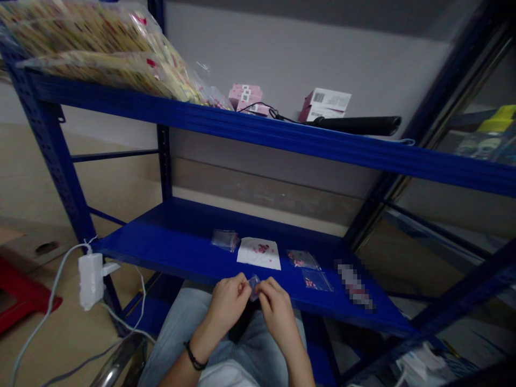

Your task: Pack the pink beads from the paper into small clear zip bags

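Note:
Between my two hands, just in front of the blue shelf's front edge, is a small clear plastic bag (253, 286). My left hand (230, 295) pinches its left side, with a dark band round the wrist. On the other side my right hand (274, 298) has its fingers closed on the same bag. Beyond them a white sheet of paper (250, 255) lies on the shelf, bearing a little heap of small pink and red pieces (263, 248). What the held bag contains is too small to make out.
Left of the paper lies a stack of clear bags (226, 239). To its right are bags with pink pieces (302, 259) and a blurred-out item (355, 285). The upper shelf (258, 129) holds pink boxes (246, 97), a black-handled tool (358, 125) and packed bags. A white power strip (91, 280) hangs left.

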Demonstrator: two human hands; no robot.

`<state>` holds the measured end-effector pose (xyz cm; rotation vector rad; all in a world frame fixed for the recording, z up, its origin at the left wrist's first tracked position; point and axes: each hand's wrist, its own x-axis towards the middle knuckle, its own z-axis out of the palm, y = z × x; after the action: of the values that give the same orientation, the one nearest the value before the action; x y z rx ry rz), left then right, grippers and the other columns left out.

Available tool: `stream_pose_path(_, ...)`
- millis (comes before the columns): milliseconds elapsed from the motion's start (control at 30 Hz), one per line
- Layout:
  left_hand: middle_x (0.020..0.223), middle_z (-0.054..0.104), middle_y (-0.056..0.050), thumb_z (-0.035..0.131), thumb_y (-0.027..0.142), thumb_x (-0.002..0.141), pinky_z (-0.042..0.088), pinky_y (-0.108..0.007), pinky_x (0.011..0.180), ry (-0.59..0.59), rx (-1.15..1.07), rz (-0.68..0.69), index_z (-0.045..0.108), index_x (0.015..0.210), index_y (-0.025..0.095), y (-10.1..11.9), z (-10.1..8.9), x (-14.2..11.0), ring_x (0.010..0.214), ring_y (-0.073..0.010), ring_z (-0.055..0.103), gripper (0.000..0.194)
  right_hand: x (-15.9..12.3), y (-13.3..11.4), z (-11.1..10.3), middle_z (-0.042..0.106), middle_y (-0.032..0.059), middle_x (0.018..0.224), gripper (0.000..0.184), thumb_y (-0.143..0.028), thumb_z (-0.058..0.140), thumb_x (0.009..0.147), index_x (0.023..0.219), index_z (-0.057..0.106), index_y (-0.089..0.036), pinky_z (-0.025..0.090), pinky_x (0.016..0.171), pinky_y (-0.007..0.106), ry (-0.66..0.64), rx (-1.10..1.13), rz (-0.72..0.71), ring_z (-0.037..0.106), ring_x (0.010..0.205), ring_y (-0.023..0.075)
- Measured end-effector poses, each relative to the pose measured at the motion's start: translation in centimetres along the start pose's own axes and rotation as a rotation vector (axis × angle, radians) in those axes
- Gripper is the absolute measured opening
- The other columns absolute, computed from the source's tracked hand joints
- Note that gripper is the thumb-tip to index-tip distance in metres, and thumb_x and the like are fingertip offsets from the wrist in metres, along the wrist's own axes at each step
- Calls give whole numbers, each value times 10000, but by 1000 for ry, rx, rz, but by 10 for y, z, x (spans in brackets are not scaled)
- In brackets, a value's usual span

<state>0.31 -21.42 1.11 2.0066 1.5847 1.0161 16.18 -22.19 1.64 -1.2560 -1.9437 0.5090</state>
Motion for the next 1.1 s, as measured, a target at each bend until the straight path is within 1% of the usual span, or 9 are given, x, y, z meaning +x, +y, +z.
stream_pose_path(133,593,612,8,475,182,859,265,-266,560,-58,134,46,534,652,209,3,-2,-1,575,-161,578,217,0,-8,-6,559,29,820,268,-109,431,880,820,670,-215,390,697,244,-131,-160,-9,563,780,159)
stream_pose_path(267,646,642,-9,492,172,846,308,-274,587,-106,192,118,569,688,209,8,-4,-4,632,-183,602,180,-1,-14,5,556,33,838,209,-153,498,876,772,669,-215,382,685,238,-114,-261,98,566,789,157)
stream_pose_path(433,882,688,-44,505,227,904,450,-293,778,-155,-27,191,646,908,205,0,-9,-7,864,-200,637,143,3,-11,3,569,35,880,128,-209,601,823,862,720,-236,373,683,247,-133,-332,215,569,816,165)
stream_pose_path(533,1336,573,-86,718,308,785,408,-354,1034,-268,-245,254,548,1301,238,-13,-9,-8,1232,-247,522,547,8,-4,-11,567,21,806,84,-210,685,749,796,747,-242,375,674,255,-177,-238,163,555,790,172)
stream_pose_path(600,1452,481,-91,799,333,704,353,-398,1111,-330,-312,240,479,1395,258,-21,-6,-8,1324,-276,447,765,11,1,-19,566,15,767,48,-217,726,712,741,752,-244,380,667,261,-210,-151,106,548,781,179)
stream_pose_path(767,1393,552,-76,806,350,696,346,-452,1117,-305,-393,163,537,1354,284,-26,10,-8,1294,-295,477,714,18,5,-30,566,8,792,68,-261,769,675,737,762,-235,396,658,268,-242,-41,70,544,758,171)
stream_pose_path(900,1299,613,-89,778,306,726,402,-419,1062,-233,-511,151,591,1281,237,-27,18,-6,1200,-277,546,590,18,4,-34,588,13,830,136,-310,675,802,721,744,-224,423,735,275,-274,122,34,556,836,176)
stream_pose_path(967,1213,650,-94,728,300,779,439,-386,1015,-200,-589,146,606,1239,203,-29,16,-2,1127,-254,589,485,17,9,-28,613,13,847,208,-351,599,878,788,729,-217,440,766,282,-189,321,78,567,842,170)
stream_pose_path(1100,1149,653,-88,677,327,832,458,-346,954,-129,-496,207,597,1226,193,-23,-3,19,1066,-228,601,423,15,31,4,652,10,893,317,-444,629,857,1086,653,-225,495,724,279,224,888,366,612,812,164)
